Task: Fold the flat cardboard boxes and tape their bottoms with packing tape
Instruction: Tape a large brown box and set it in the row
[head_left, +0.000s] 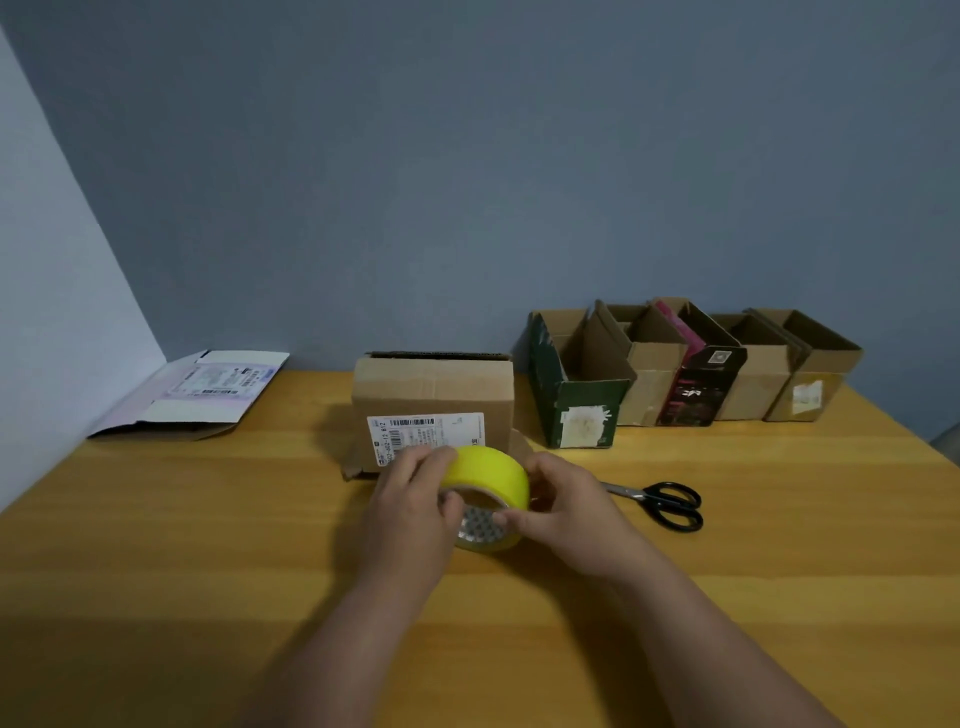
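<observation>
Grey wall backs the wooden bench (208, 545); the folded box (434, 395) stands just behind my tape roll (491, 475). Left grip (415, 499) and right grip (563, 506) both curl round it; I should find the end by thumbnail.

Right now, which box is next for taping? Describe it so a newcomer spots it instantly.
On the wooden table, look to the middle near the back wall, just behind the two hands holding the yellow tape roll. There stands a brown cardboard box, apart from the row of open boxes to its right. Only it carries a wide white barcode label on its front.
</observation>
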